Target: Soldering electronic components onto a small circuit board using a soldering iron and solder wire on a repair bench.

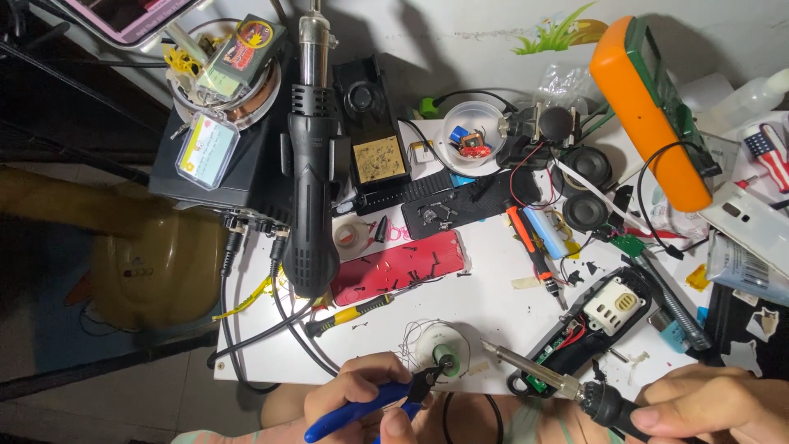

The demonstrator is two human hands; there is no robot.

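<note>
— How are the hands placed?

— Both sit low at the near edge of the white bench [493, 304]. The left hand [362, 399] is curled tight around the blue handles of a pair of small pliers [386, 396], thumb on top, with the dark tip pointing right and up. That tip grips the green core of a small motor [444, 355] resting on the bench just in front of the person, thin wires trailing off to its left.

— And the right?

— The right hand [707, 403] is clenched around the black grip of a soldering iron [546, 376]. The iron lies nearly level, aimed left, its metal point close to the motor but apart from it.

— Any containers?

— A clear round bowl [472, 131] stands farther back, holding a small blue part and a red one. At the back left a round tin [222, 70] is heaped with small packets and yellow bits. An open black device shell [588, 329] lies just behind the iron, showing a white block and a green board inside.

— Anything else nearby?

— A black hot-air gun [312, 173] lies lengthwise at the left, beside a red phone panel [403, 267].
</note>
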